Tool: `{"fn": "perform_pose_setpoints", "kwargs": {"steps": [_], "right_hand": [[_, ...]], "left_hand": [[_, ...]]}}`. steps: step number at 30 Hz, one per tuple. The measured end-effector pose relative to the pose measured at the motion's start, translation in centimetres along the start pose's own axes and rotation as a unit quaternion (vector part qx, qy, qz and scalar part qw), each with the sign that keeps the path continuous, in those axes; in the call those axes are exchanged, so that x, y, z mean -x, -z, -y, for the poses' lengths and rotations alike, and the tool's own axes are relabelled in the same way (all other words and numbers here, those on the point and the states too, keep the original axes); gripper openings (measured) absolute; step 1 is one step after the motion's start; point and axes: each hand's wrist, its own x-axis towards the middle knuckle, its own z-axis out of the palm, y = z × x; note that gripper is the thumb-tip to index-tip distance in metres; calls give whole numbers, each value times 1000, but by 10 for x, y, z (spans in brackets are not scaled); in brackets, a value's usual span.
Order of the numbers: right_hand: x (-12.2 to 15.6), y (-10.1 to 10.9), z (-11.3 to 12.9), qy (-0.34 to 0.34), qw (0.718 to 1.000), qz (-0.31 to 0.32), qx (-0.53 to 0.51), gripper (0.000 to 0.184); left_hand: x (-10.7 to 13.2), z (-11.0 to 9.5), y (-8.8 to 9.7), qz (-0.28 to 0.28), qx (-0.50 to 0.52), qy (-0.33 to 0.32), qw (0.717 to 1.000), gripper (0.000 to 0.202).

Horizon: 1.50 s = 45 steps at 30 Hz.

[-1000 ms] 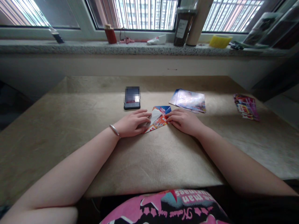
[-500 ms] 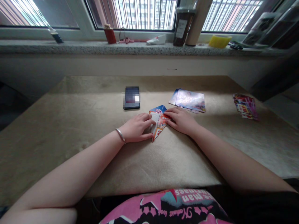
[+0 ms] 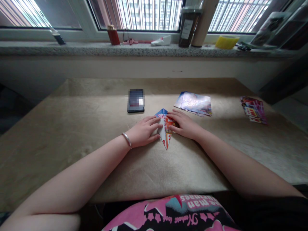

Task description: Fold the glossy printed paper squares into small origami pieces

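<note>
A folded sheet of printed paper [image 3: 166, 136] lies on the table in front of me. It is kite-shaped, with orange, white and blue print, a blunt blue end away from me and a sharp point towards me. My left hand [image 3: 145, 131] rests on its left edge, fingers spread and fingertips on the paper. On the opposite edge lies my right hand [image 3: 184, 124], its fingers stretched out and apart. Both hands are open and touch the paper from above. The fingers cover parts of both sides. A silver bracelet [image 3: 126, 140] circles my left wrist.
A phone-like dark device [image 3: 136, 101], its screen blurred, lies beyond my left hand. Stacked printed sheets [image 3: 196, 102] lie behind my right hand, and colourful folded papers [image 3: 253, 110] at far right. The stone windowsill [image 3: 144, 50] holds a red lighter-like object [image 3: 113, 35] and yellow tape [image 3: 226, 42].
The folded paper has turned so that its sharp point faces more directly towards me. Its left side looks narrower, and both hands have shifted slightly with it.
</note>
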Motion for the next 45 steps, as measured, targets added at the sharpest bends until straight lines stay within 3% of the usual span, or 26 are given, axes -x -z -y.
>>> {"fn": "perform_pose_setpoints", "kwargs": {"steps": [7, 10, 16, 25, 34, 45], "right_hand": [[0, 2, -5, -31, 986, -71, -147, 22], [2, 4, -8, -39, 977, -83, -193, 20], [6, 11, -14, -16, 988, -78, -132, 31], [8, 15, -12, 61, 996, -33, -54, 7], [9, 13, -6, 76, 995, 53, -20, 62], [8, 13, -5, 69, 995, 67, -3, 68]], "left_hand": [[0, 0, 0, 8, -30, 7, 1000, 41], [1, -1, 0, 2, -27, 13, 1000, 39], [2, -1, 2, 9, -45, 16, 999, 39], [2, 1, 0, 18, -30, 53, 998, 60], [2, 2, -1, 13, -17, 59, 998, 67], [0, 4, 1, 16, 45, 77, 996, 71]]}}
